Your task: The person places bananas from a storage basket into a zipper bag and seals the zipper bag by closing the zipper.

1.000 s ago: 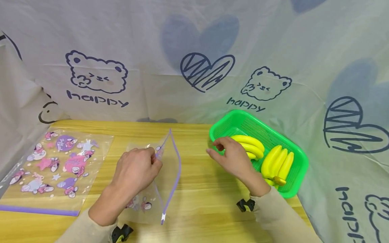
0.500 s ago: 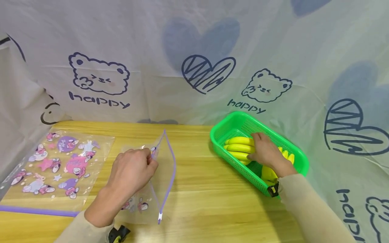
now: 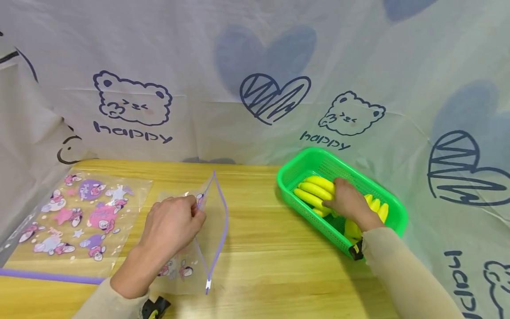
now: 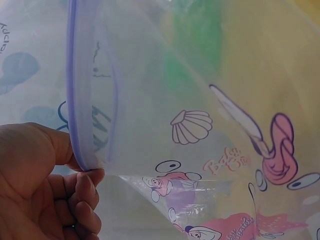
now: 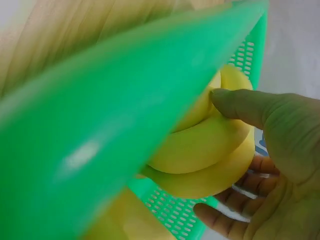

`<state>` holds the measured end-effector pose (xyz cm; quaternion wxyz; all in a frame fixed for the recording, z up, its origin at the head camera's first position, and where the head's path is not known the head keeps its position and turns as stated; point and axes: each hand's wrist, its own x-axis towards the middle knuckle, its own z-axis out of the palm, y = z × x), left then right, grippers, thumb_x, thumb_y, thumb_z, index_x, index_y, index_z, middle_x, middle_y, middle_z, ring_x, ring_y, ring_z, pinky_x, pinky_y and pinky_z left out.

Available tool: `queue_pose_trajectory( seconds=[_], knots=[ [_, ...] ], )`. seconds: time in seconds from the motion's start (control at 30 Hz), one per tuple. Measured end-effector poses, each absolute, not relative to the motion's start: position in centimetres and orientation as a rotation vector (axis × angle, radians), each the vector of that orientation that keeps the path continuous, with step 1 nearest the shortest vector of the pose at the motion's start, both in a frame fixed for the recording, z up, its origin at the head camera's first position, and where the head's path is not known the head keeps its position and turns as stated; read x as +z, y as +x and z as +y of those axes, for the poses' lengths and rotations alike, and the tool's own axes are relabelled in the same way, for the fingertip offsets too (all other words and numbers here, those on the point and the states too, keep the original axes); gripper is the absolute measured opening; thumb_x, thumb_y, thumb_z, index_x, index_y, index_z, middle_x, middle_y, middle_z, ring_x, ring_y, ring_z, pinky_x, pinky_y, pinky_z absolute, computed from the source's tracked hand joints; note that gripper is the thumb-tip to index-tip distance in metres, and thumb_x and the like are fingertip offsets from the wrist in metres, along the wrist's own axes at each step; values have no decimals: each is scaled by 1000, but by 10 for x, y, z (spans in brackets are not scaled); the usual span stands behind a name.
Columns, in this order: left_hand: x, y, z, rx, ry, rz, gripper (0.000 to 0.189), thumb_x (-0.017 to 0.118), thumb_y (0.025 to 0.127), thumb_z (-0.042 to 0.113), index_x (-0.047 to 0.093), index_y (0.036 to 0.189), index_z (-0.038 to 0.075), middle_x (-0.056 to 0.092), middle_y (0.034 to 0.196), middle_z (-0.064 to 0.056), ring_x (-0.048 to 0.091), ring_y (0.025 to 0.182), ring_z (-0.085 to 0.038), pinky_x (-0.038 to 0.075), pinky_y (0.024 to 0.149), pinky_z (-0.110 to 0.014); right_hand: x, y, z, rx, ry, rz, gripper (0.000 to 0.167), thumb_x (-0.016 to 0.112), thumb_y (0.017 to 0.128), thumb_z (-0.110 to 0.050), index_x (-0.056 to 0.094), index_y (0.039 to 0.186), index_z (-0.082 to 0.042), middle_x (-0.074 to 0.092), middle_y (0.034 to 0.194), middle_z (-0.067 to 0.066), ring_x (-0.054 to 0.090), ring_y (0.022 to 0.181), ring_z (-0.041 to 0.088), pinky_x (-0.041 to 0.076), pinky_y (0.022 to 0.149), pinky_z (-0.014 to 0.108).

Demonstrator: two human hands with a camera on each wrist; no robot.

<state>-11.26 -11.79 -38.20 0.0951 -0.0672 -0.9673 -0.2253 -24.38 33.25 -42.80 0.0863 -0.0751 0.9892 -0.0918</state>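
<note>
My left hand [image 3: 171,221] pinches the upper edge of a clear zip bag [image 3: 225,212] with cartoon prints and a purple zip strip. In the left wrist view, thumb and forefinger close on the end of that strip [image 4: 74,100], and the bag's mouth gapes. My right hand [image 3: 350,204] reaches into a green plastic basket [image 3: 308,222] and grips a bunch of yellow bananas [image 3: 316,189]. The right wrist view has the thumb pressed on top of the bunch [image 5: 205,150], with fingers curving below. Another banana bunch [image 3: 376,206] lies partly hidden under the right wrist.
A second printed zip bag [image 3: 85,217] lies flat on the wooden table [image 3: 259,274] at the left. White cloth [image 3: 207,124] with bear and heart drawings hangs behind the table and on both sides. The basket's rim [image 5: 100,135] crosses the right wrist view.
My right hand has moved right into the basket and taken hold of the left banana bunch, which has tilted slightly. The left hand keeps its pinch on the bag, shifted slightly left.
</note>
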Motion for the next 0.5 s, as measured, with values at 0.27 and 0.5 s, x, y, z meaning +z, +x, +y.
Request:
queue_pose_trajectory(
  seconds=[0.27, 0.5],
  knots=[
    [-383, -113, -118, -667, -179, -2872, 25, 63, 90, 15, 54, 66, 17, 49, 57, 1, 46, 54, -19, 36, 56, -35, -422, -244, 323, -227, -68, 2902, 98, 78, 91, -49, 32, 142, 21, 42, 142, 46, 48, 129, 60, 44, 108, 68],
    [-383, -113, -119, -671, -168, -2882, 25, 61, 90, 15, 53, 66, 17, 48, 57, 1, 45, 56, -20, 36, 57, -36, -424, -253, 322, -279, -31, 2807, 121, 79, 89, -53, 10, 153, 23, 32, 151, 50, 43, 136, 63, 39, 114, 68]
  ],
)
